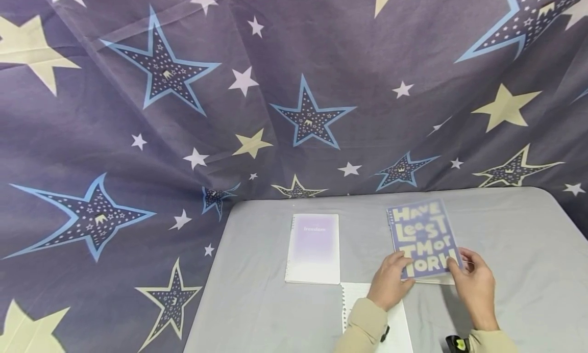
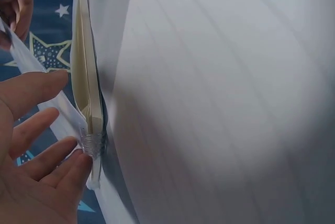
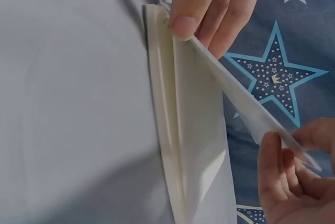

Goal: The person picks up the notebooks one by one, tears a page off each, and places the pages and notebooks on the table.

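Note:
A spiral notebook with a purple cover and large pale lettering lies toward the right of the table, its cover raised off the cream pages. The right hand pinches the free edge of this cover between thumb and fingers at the lower right corner. At the lower left corner is the left hand, its loosely spread fingertips touching the clear coil binding in the left wrist view. Below the left forearm lies a white ruled notebook, partly covered by the sleeve.
To the left, a lilac-and-white notebook marked "freedom" lies flat and closed. The grey cloth-covered table meets a star-patterned fabric at its back and left sides. A dark wrist strap shows at the right sleeve.

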`<state>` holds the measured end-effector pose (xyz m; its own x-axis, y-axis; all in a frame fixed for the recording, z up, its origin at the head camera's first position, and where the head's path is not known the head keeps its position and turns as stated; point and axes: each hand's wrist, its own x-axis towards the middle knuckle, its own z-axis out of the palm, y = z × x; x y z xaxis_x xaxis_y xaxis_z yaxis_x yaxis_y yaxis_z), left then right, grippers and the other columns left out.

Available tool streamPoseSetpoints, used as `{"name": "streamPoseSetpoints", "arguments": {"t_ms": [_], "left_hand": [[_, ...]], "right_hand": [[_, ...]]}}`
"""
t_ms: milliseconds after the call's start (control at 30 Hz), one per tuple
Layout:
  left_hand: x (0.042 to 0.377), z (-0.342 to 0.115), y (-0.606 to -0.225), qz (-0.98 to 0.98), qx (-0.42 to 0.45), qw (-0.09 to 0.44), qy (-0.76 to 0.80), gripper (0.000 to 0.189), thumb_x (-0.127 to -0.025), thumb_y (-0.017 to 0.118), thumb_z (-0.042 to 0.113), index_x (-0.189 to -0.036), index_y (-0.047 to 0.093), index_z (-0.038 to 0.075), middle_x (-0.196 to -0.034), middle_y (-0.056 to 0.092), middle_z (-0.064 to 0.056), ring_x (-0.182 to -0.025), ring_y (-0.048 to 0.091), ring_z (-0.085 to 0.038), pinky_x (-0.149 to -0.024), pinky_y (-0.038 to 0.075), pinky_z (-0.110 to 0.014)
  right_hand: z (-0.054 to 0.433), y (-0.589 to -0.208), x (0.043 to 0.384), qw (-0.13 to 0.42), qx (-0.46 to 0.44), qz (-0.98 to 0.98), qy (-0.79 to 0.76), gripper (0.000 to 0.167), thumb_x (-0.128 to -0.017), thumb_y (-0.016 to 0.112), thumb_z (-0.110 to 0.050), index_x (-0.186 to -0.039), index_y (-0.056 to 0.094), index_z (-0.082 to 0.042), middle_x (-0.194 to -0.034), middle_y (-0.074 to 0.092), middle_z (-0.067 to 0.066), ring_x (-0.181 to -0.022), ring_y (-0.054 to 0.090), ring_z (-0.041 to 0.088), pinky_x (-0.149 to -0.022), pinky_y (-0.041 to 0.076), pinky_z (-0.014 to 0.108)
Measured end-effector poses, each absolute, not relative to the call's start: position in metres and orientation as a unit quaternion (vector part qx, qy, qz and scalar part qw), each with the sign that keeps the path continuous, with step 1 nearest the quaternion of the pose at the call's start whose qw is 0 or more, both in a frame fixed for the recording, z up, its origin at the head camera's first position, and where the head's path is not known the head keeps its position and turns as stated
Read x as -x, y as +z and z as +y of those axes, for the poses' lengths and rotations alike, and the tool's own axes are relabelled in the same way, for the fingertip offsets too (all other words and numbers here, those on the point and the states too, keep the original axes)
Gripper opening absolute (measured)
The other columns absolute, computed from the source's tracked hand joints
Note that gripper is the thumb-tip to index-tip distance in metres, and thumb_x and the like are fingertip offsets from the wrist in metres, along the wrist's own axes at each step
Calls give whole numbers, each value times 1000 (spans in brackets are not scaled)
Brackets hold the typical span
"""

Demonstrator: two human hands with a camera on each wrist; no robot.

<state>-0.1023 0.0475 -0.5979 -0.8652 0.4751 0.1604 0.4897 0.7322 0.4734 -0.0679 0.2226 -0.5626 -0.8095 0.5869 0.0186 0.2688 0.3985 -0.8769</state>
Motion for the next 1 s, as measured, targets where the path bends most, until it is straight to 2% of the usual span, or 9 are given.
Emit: {"name": "streamPoseSetpoints", "arguments": {"t_ms": [133, 267, 333, 400, 467, 567, 633, 800, 1000], "left_hand": [[102, 48, -598, -930, 256, 10, -262, 43, -87, 76, 26, -128, 64, 21, -140, 57, -1, -130, 53, -14, -111, 42, -22], [101, 48, -598, -930, 249, 5, -269, 45, -87, 76, 27, -130, 63, 22, -140, 57, 1, -130, 53, -14, -111, 42, -23], [101, 48, -597, -930, 246, 6, -272, 46, -87, 76, 27, -130, 63, 22, -140, 57, 1, -130, 53, -13, -110, 43, -23], [100, 48, -595, -929, 246, 12, -275, 45, -87, 76, 28, -130, 63, 21, -139, 58, 1, -129, 54, -13, -110, 43, -23], [100, 49, -594, -928, 249, 19, -278, 45, -87, 76, 27, -130, 63, 20, -137, 59, 1, -128, 55, -13, -110, 43, -23], [99, 48, -593, -925, 252, 30, -282, 44, -88, 75, 27, -129, 64, 18, -135, 60, 0, -126, 56, -12, -109, 43, -22], [99, 48, -592, -924, 253, 33, -287, 44, -88, 76, 26, -129, 63, 18, -134, 61, 1, -125, 56, -11, -109, 44, -21], [100, 46, -589, -917, 240, 17, -317, 46, -87, 77, 23, -130, 62, 18, -130, 62, 5, -120, 58, -6, -105, 45, -16], [98, 43, -585, -911, 218, -2, -350, 48, -86, 77, 21, -132, 60, 19, -129, 62, 5, -116, 60, -5, -101, 47, -15]], "right_hand": [[220, -560, 69, 162, 248, -818, 493, 34, -90, 66, -11, -120, 64, 4, -89, 61, -7, -67, 48, -14, -57, 41, 6], [217, -558, 70, 164, 233, -814, 506, 34, -89, 66, -10, -120, 64, 4, -83, 54, -24, -68, 49, -15, -58, 42, 5], [215, -557, 71, 165, 226, -810, 516, 34, -89, 66, -8, -121, 63, 4, -84, 54, -26, -70, 50, -16, -60, 44, 4], [213, -556, 71, 167, 218, -805, 526, 35, -90, 65, -7, -122, 61, 6, -89, 62, -15, -72, 51, -18, -62, 45, 2], [210, -555, 71, 168, 207, -799, 539, 36, -91, 64, -5, -125, 58, 7, -99, 68, 3, -75, 51, -20, -64, 47, 1], [204, -554, 72, 167, 183, -792, 557, 38, -93, 62, -2, -128, 53, 10, -113, 64, 27, -79, 52, -22, -68, 49, 1], [200, -554, 72, 169, 169, -788, 567, 38, -93, 61, 0, -129, 53, 10, -116, 62, 31, -80, 52, -21, -69, 50, 1], [190, -553, 73, 170, 146, -797, 560, 38, -93, 62, -2, -130, 54, 8, -115, 63, 27, -83, 52, -18, -70, 50, 1], [181, -555, 73, 164, 123, -803, 560, 38, -95, 60, -3, -132, 54, 7, -116, 63, 28, -89, 49, -22, -74, 49, 0]]}}
